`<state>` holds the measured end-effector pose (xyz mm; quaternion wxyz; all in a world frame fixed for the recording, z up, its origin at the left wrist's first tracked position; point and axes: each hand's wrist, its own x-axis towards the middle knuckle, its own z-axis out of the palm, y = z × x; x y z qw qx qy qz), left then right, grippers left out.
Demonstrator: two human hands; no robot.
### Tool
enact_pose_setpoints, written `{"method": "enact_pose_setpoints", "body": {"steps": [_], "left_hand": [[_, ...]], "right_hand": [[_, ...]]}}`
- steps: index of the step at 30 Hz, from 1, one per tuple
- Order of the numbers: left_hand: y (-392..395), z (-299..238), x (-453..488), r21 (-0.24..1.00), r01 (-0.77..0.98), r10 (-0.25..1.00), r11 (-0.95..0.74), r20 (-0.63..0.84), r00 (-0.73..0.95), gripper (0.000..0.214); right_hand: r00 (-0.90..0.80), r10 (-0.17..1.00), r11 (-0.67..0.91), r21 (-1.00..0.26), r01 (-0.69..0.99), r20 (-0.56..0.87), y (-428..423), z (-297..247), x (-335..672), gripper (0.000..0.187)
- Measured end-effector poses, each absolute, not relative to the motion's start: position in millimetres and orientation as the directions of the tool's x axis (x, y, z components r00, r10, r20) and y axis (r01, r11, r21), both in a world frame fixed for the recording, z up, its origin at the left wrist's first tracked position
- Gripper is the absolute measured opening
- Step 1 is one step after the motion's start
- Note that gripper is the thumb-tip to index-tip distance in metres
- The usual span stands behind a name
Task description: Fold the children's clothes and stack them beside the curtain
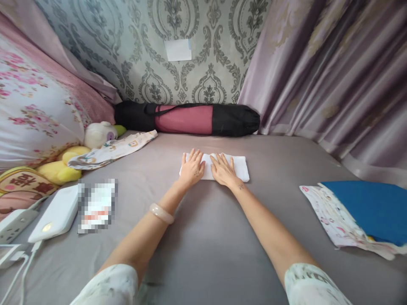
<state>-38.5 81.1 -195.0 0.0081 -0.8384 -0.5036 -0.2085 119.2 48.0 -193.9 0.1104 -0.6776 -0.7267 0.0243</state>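
A folded white cloth (242, 168), perhaps a towel, lies on the grey bed sheet (219, 237) in front of me. My left hand (192, 168) rests flat on its left end, fingers stretched out and slightly spread. Over the middle of the cloth lies my right hand (223, 168), also flat with its fingers apart. Both palms face down and hide part of the cloth beneath them. A pale bangle (161, 213) sits on my left forearm.
A black and pink rolled bag (184, 119) lies along the wall. At left are a patterned cloth (111, 150), plush toys (60, 165), a white power bank (57, 214) and a power strip (17, 224). Folded blue fabric (365, 207) lies at right by the curtain (305, 72).
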Motion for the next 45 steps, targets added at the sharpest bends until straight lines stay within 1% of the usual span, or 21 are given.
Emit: {"method": "enact_pose_setpoints", "body": {"steps": [2,5,10,16,20,24,26,28,30,33,36,39,41,43,45], "left_hand": [[83.3,-196.3,-19.7,0.175,0.847,0.849,-0.502,0.287,0.444,0.048],[86.5,-205.0,-3.3,0.179,0.867,0.881,-0.465,0.188,0.434,0.049],[88.8,-212.5,-2.9,0.173,0.884,0.900,-0.435,0.124,0.418,0.050],[93.6,-210.0,-11.2,0.123,0.902,0.901,-0.413,0.197,0.386,0.053],[99.4,-214.4,-16.4,0.143,0.892,0.899,-0.428,0.162,0.406,0.053],[105.4,-218.1,-21.9,0.150,0.915,0.916,-0.375,0.214,0.340,0.053],[108.1,-218.8,-25.0,0.170,0.924,0.932,-0.342,0.182,0.312,0.054],[110.4,-219.2,-27.9,0.189,0.925,0.941,-0.331,0.133,0.310,0.056],[112.2,-219.3,-30.7,0.192,0.927,0.944,-0.323,0.128,0.303,0.058],[114.4,-219.0,-35.5,0.205,0.936,0.957,-0.285,0.118,0.265,0.060],[114.9,-218.0,-39.4,0.214,0.939,0.963,-0.268,0.069,0.260,0.061],[115.6,-215.8,-41.1,0.206,0.941,0.963,-0.269,0.040,0.267,0.061],[119.7,-213.1,-42.1,0.185,0.941,0.959,-0.284,0.051,0.280,0.058],[129.3,-208.5,-44.1,0.143,0.934,0.945,-0.328,0.067,0.321,0.050],[144.0,-201.7,-47.0,0.110,0.925,0.931,-0.365,0.030,0.364,0.042]], "right_hand": [[-0.061,0.992,0.081,-0.180,0.980,0.112,47.5,-198.3,123.8,0.052],[-0.053,0.995,0.070,-0.192,0.979,0.090,50.0,-202.6,123.0,0.053],[-0.059,0.995,0.076,-0.211,0.974,0.086,52.6,-202.1,125.0,0.052],[0.043,0.992,-0.015,-0.230,0.973,0.117,50.9,-202.0,135.5,0.052],[0.048,0.995,-0.025,-0.246,0.969,0.085,50.5,-203.7,139.2,0.052],[0.114,0.988,-0.088,-0.233,0.968,0.100,52.7,-205.7,144.1,0.055],[0.151,0.985,-0.128,-0.221,0.967,0.087,54.3,-207.5,146.4,0.056],[0.152,0.986,-0.136,-0.216,0.967,0.062,55.5,-208.7,148.5,0.057],[0.164,0.984,-0.147,-0.208,0.967,0.068,55.9,-209.0,151.8,0.058],[0.249,0.965,-0.232,-0.192,0.954,0.075,55.5,-209.5,159.9,0.060],[0.316,0.948,-0.305,-0.197,0.932,0.025,54.9,-211.6,167.7,0.062],[0.317,0.948,-0.311,-0.210,0.927,-0.006,55.9,-212.1,171.5,0.062],[0.308,0.951,-0.306,-0.211,0.928,-0.025,58.1,-209.0,174.0,0.061],[0.286,0.958,-0.287,-0.191,0.939,-0.030,62.1,-203.1,179.5,0.055],[0.243,0.970,-0.243,-0.159,0.957,-0.023,67.8,-195.9,188.8,0.046]]}}
